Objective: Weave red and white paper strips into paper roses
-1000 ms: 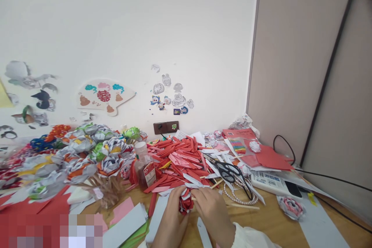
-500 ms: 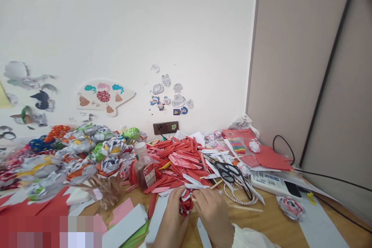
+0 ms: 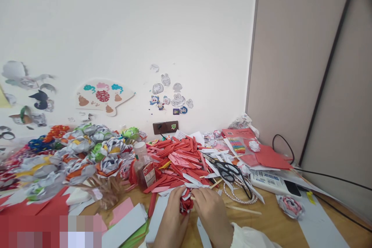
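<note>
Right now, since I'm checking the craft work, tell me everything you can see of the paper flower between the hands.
The paper flower is a rounded bundle of folded, overlapping layers, mostly red with white near the top. The left hand grips its left side and hides much of it. On its right, a pale stick held in the right hand meets it; the join is hidden. It sits nearer the viewer than the heap of red paper strips; whether it touches the table is unclear.
</note>
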Tool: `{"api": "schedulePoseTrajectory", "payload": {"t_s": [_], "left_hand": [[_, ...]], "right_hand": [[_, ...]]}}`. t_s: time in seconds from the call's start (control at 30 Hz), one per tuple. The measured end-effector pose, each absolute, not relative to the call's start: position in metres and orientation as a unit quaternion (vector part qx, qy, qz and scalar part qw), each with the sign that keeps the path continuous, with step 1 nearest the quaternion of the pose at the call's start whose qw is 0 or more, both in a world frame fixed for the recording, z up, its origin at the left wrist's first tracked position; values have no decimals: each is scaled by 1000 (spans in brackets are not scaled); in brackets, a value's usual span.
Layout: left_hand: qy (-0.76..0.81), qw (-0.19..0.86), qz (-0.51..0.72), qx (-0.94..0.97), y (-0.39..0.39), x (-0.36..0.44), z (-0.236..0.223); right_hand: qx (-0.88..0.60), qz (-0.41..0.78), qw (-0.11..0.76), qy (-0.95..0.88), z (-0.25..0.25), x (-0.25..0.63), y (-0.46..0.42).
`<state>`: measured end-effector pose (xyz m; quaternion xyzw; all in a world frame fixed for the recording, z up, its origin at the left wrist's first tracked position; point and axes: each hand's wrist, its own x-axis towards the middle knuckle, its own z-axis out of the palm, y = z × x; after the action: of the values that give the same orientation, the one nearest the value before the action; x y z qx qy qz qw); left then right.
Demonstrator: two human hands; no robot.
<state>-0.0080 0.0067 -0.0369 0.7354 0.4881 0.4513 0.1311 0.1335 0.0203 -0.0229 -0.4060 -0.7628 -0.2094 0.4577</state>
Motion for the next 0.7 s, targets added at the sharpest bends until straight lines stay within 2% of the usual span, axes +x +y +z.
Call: {"api": "schedulePoseTrajectory", "payload": {"t_s": [0.7], "left_hand": [[487,109,436,749,8,-8,-38]], "right_hand": [[-416,-182,473,-755,-21,134,19]]}}
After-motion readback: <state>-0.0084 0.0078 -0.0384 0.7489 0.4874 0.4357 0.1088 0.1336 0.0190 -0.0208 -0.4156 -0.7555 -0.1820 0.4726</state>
